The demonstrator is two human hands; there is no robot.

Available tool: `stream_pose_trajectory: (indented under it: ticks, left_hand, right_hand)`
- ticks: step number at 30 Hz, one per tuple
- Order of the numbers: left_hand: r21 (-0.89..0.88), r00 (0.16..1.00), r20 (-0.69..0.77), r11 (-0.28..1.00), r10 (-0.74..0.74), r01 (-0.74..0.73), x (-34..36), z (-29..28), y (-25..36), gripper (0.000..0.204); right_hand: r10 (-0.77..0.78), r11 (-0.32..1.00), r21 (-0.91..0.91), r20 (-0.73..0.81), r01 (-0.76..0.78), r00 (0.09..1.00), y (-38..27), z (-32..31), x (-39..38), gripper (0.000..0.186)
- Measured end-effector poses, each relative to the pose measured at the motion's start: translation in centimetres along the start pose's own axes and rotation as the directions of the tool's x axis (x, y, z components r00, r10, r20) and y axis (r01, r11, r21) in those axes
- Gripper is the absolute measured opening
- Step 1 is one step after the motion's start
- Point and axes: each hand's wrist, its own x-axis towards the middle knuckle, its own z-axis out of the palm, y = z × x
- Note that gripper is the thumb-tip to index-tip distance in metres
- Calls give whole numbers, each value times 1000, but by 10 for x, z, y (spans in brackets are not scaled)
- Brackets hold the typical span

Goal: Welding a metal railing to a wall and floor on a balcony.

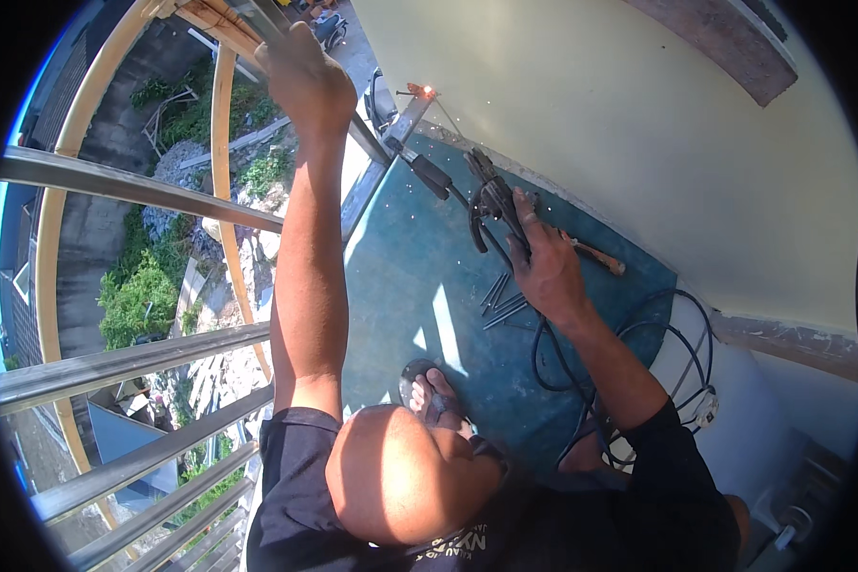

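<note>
At the upper left, my left arm is stretched out and my left hand point(310, 86) is closed around a shiny metal tube point(272, 27) of the railing. My right hand point(551, 272) grips a black welding electrode holder point(494, 195). From its jaws a thin welding rod point(450, 119) reaches up and left to a bright glowing spot point(429, 92) at the end of a metal bar point(410, 118) by the wall. Small sparks scatter around it. A clamp with a black handle point(431, 177) sits at the railing's corner, left of the holder.
Metal railing bars point(133, 372) run along the left, with rubble and plants far below. Several loose rods point(505, 307) and a wooden-handled tool point(595, 255) lie on the green floor point(391, 286). Black cable point(653, 329) loops at the right, beside the pale wall point(638, 124). My sandalled foot point(435, 396) is below.
</note>
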Motion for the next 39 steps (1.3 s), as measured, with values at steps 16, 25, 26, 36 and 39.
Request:
stream_pose_trajectory:
  ticks: [16, 25, 26, 36, 39]
  left_hand:
    - [-135, 983, -59, 977, -176, 167, 1, 4, -3, 54]
    - [-105, 991, -65, 989, -116, 108, 0, 3, -2, 53]
    - [-100, 990, -49, 987, -128, 123, -1, 3, -1, 53]
    - [-124, 991, -70, 987, -116, 107, 0, 3, 2, 54]
    - [-100, 987, -13, 983, -158, 156, -1, 2, 2, 28]
  right_hand:
    - [46, 999, -8, 64, -45, 997, -2, 1, 9, 75]
    - [106, 994, -11, 118, -105, 987, -5, -1, 12, 72]
    - [93, 996, -7, 112, -93, 989, -5, -1, 13, 72]
    - [64, 998, 9, 84, -65, 994, 0, 4, 11, 72]
    - [36, 999, 21, 61, -37, 997, 1, 5, 11, 73]
